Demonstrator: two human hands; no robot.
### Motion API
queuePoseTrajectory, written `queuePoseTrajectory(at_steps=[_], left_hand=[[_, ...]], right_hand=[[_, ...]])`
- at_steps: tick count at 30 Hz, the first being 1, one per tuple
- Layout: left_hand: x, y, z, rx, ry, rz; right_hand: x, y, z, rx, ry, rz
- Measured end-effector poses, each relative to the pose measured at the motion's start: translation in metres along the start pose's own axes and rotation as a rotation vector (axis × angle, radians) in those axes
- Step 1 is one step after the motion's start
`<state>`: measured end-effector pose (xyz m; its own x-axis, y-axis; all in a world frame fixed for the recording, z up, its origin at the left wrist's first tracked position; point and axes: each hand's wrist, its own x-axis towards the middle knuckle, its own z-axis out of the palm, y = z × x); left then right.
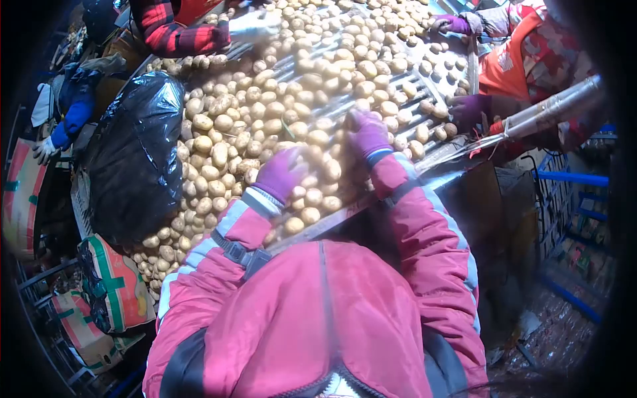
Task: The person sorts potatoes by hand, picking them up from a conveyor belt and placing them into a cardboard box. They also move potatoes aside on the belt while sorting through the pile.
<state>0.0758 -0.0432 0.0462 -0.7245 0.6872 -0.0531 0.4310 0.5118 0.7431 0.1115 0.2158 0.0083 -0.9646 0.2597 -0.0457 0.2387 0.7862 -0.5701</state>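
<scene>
A: Potatoes (265,109) all over the roller table (438,154), right under both gloved hands?
B: Yes. Left hand (282,174) and right hand (368,132) lie curled on them, though I cannot tell whether either grips one. They look firm, round and dusty, so cup one whole.

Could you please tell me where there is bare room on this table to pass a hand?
Bare rollers show in the far right part, between the potatoes and a co-worker's purple glove. A thinner gap runs mid-belt beyond the right hand. Beside the black bag and around the left hand it is crowded.
</scene>
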Motion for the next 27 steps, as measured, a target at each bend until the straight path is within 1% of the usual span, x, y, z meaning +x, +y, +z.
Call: queuePoseTrajectory(at_steps=[1,2,3,4,5,7,9,10,11,12,13,14,15,16,18,19,20,21,22,23,25,26,27], left_hand=[[0.006,-0.011,-0.005,0.023,0.031,0.017],[0.018,-0.016,-0.010,-0.040,0.005,-0.075],[0.031,-0.018,-0.014,-0.105,-0.026,-0.168],[0.045,-0.007,-0.024,-0.158,-0.010,-0.114],[0.062,-0.028,-0.020,-0.029,0.063,-0.003],[0.097,-0.019,-0.030,-0.133,0.019,-0.066],[0.140,-0.040,-0.013,-0.024,0.048,0.044],[0.159,-0.050,-0.002,0.031,0.063,0.100],[0.174,-0.048,0.007,0.114,0.045,0.185],[0.188,-0.043,0.016,0.194,0.033,0.272],[0.202,-0.036,0.027,0.068,-0.085,0.065],[0.209,-0.032,0.038,0.162,0.011,0.383],[0.220,-0.032,0.054,0.231,0.021,0.393],[0.220,-0.032,0.069,0.333,-0.009,0.396],[0.222,-0.026,0.089,0.233,-0.141,0.171],[0.222,-0.029,0.096,0.327,-0.113,0.247],[0.227,-0.025,0.096,0.315,-0.096,0.199],[0.233,-0.018,0.095,0.302,-0.078,0.153],[0.234,-0.024,0.098,0.187,0.038,0.181],[0.236,-0.020,0.092,0.255,0.116,0.289],[0.216,0.030,0.078,0.275,0.009,0.336],[0.211,0.044,0.083,0.390,-0.182,0.276],[0.201,0.051,0.084,0.513,-0.367,0.473]], right_hand=[[0.007,-0.008,-0.003,-0.139,-0.155,0.025],[0.017,0.008,0.021,-0.132,-0.180,0.000],[0.016,0.018,0.036,0.031,-0.134,0.006],[0.012,0.027,0.045,0.193,-0.081,0.015],[0.011,0.033,0.046,0.351,-0.022,0.017],[-0.007,0.040,0.029,0.762,-0.103,0.012],[-0.032,0.024,-0.007,1.269,-0.142,0.383],[-0.041,0.024,-0.019,0.717,0.001,0.019],[-0.051,0.027,-0.027,0.147,0.126,-0.319],[-0.065,0.030,-0.025,0.603,0.027,-0.130],[-0.078,0.044,-0.013,0.854,-0.041,-0.013],[-0.091,0.058,0.000,1.104,-0.079,0.121],[-0.101,0.048,-0.013,1.280,-0.114,0.287],[-0.112,0.036,-0.026,1.455,-0.119,0.468],[-0.125,0.034,-0.033,1.548,-0.057,0.499],[-0.129,0.031,-0.036,1.594,-0.034,0.509],[-0.131,0.021,-0.043,1.720,0.015,0.553],[-0.135,0.023,-0.043,1.707,0.031,0.554],[-0.138,0.025,-0.040,1.695,0.043,0.556],[-0.141,0.027,-0.039,1.684,0.052,0.559],[-0.144,0.031,-0.037,1.714,0.038,0.549],[-0.146,0.031,-0.036,1.729,0.026,0.546],[-0.147,0.032,-0.034,1.760,0.023,0.564]])
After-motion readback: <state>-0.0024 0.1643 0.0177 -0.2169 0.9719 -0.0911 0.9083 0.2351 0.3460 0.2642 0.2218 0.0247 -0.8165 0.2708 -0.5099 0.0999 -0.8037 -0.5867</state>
